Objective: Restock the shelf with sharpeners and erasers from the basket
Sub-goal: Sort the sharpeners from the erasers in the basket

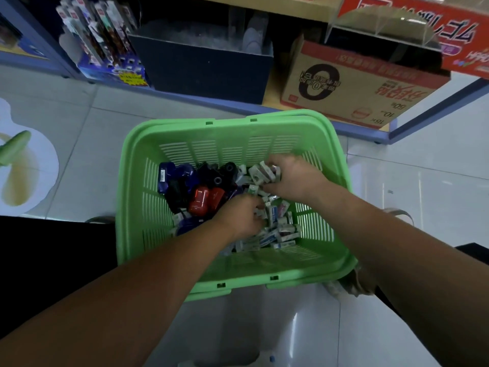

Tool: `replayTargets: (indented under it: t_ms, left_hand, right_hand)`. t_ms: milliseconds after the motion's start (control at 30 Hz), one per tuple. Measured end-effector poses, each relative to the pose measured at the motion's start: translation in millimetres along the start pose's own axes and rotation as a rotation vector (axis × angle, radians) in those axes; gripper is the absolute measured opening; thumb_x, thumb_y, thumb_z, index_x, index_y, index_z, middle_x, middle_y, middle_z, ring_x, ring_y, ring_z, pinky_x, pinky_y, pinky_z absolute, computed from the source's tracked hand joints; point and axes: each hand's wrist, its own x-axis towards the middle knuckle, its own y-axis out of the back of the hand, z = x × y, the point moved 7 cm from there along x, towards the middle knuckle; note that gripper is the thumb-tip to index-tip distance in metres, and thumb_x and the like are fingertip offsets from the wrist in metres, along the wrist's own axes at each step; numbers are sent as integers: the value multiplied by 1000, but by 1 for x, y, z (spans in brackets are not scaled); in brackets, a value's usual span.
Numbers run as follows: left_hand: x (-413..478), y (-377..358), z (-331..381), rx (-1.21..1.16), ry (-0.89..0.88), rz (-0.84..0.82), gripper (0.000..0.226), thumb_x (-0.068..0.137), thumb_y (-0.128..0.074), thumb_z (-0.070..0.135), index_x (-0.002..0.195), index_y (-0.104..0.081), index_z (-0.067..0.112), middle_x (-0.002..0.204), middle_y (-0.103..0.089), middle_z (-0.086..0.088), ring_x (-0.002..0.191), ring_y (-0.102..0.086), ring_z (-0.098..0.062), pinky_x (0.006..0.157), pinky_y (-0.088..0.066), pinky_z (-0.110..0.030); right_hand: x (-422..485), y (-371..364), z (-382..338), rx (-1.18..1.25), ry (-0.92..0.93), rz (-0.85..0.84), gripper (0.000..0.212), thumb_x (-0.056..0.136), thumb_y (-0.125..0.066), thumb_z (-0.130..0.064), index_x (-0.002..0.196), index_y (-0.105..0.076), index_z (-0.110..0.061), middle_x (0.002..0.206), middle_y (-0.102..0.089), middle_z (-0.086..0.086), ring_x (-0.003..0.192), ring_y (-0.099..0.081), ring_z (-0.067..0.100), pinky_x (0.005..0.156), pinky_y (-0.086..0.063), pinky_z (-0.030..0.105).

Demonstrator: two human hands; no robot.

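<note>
On the tiled floor before the shelf (270, 98): one green basket (211, 129). Left half, sharpeners (201, 201) in blue, black and red; right half, small boxed erasers (281, 229). Right hand (292, 178) grips a handful of erasers. Left hand (240, 215), fingers curled into the pile; hold cannot be told.

I'm getting a dim, bluish picture overall. Soft glare sits on the floor (291, 340) tiles at the bottom of the frame. The shelf (270, 92) at the top lies in deep shadow. Wide-angle distortion bends the edges, and the near corners look soft.
</note>
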Motion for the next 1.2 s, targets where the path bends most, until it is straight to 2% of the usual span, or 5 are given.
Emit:
replayTargets:
  t_ms: [133,267,567,867,1200]
  left_hand:
    - [14,-23,12,258,42,-111,95,74,-82,57,154,-40,27,151,-40,-6,139,-36,-32,110,-46,-47]
    - [13,-38,28,636,-12,-138,86,87,-52,75,158,-28,32,162,-29,-3,150,-16,-35,122,-22,-57]
    - [-15,-20,-3,453,19,-122,71,76,-78,59,135,-54,26,130,-50,4,121,-55,-23,82,-56,-40]
    - [-28,-20,-25,500,153,-257,97,81,-57,80,155,-31,23,155,-39,-10,140,-42,-31,106,-46,-43]
    - [-19,-24,-31,85,144,-265,100,73,-87,52,154,-31,32,155,-40,0,139,-46,-29,111,-44,-41]
  right_hand:
    - [-27,-1,2,40,37,-89,55,92,-79,-34,140,-59,-17,133,-68,7,116,-66,25,101,-55,42]
    - [-43,-26,17,-52,-7,-206,58,89,-79,-23,142,-57,-19,132,-67,5,116,-65,24,99,-55,37]
    - [-20,-112,42,-48,-181,-481,75,75,-91,-8,139,-53,-10,137,-64,13,125,-62,32,108,-51,40]
    - [6,-115,47,1,-246,-332,112,58,-98,-55,145,-43,-13,145,-52,14,131,-53,36,115,-46,47]
    - [11,-127,47,155,-165,-430,117,35,-102,-47,135,-46,-25,135,-64,3,126,-60,30,110,-50,47]
